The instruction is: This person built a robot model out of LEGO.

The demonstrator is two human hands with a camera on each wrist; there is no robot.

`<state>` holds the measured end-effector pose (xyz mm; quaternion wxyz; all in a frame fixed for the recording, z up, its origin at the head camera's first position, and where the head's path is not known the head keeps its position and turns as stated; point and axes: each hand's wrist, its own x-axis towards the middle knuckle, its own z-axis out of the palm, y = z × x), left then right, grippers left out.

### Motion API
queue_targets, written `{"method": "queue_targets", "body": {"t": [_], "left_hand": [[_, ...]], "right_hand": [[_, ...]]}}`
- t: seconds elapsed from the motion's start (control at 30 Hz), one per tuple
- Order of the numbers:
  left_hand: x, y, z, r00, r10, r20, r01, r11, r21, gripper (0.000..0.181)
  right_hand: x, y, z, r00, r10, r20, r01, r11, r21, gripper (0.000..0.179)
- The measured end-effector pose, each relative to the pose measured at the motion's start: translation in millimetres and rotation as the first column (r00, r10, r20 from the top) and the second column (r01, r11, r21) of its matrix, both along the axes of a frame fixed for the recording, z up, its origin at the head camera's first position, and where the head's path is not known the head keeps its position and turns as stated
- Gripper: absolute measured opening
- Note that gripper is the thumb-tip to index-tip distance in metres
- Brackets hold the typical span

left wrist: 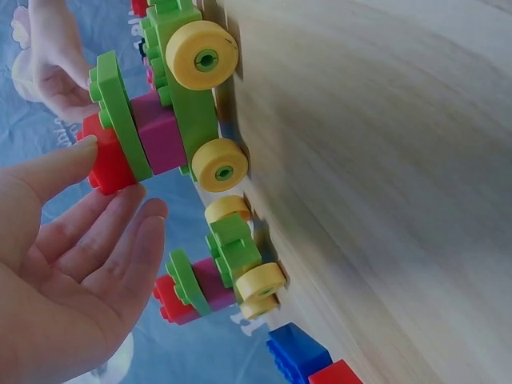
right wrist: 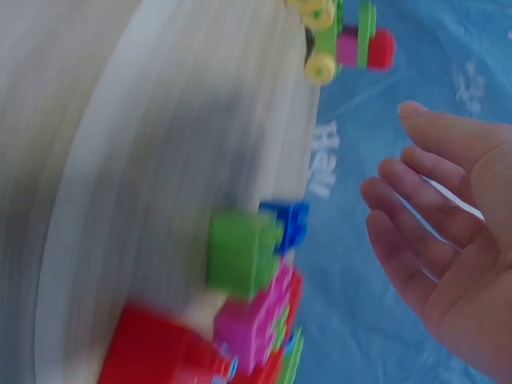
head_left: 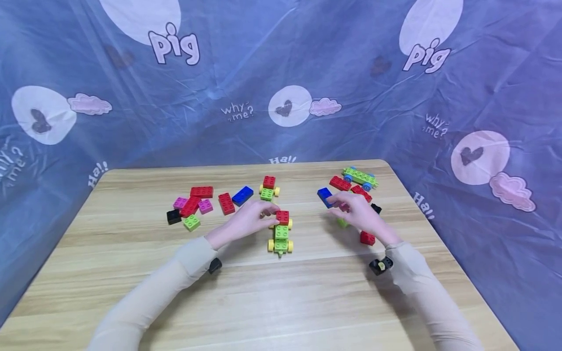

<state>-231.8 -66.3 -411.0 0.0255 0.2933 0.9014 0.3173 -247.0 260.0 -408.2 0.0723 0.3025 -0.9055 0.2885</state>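
Note:
My left hand (head_left: 248,218) pinches a red building brick (left wrist: 109,164) between thumb and fingers. That brick tops a stack on a green toy car (left wrist: 194,120) with yellow wheels; a green plate (left wrist: 122,116) and a magenta brick (left wrist: 158,132) are beneath it. Behind stands a second, similar wheeled car (left wrist: 238,250), also topped with red. My right hand (head_left: 357,213) hovers over the right-hand bricks, fingers apart and loosely bent, holding nothing. Near it are a blue brick (head_left: 324,196), a green brick (right wrist: 242,253) and a magenta brick (right wrist: 250,322), blurred in the right wrist view.
Left of the cars lie loose bricks: red (head_left: 201,192), blue (head_left: 243,195), black (head_left: 173,217), green (head_left: 191,223) and magenta ones. A green car base (head_left: 360,177) with blue wheels stands back right, beside red bricks (head_left: 340,183). A blue printed cloth (head_left: 228,83) hangs behind the wooden table (head_left: 281,302).

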Motion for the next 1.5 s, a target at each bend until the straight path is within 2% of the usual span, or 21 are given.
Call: {"method": "queue_targets", "body": {"t": [0.27, 0.6, 0.93, 1.5], "left_hand": [[-5.7, 5.2, 1.0, 1.000, -0.006, -0.007, 0.006, 1.000, -0.002, 0.034], [-16.7, 7.4, -0.1, 1.000, 0.007, -0.011, -0.007, 1.000, -0.012, 0.032], [-24.2, 13.8, 1.0, 1.000, 0.023, 0.002, -0.023, 0.999, -0.042, 0.032], [-30.9, 23.1, 1.5, 1.000, 0.026, -0.012, -0.026, 0.999, -0.039, 0.031]], "right_hand": [[-8.2, 44.4, -6.7, 0.995, -0.079, 0.064, 0.076, 0.996, 0.050, 0.028], [-3.6, 85.5, -9.8, 0.989, -0.125, 0.082, 0.114, 0.985, 0.132, 0.025], [0.0, 94.3, -16.5, 0.989, -0.108, 0.106, 0.088, 0.980, 0.177, 0.025], [4.2, 100.8, -18.7, 0.987, -0.133, 0.092, 0.111, 0.970, 0.218, 0.027]]}}
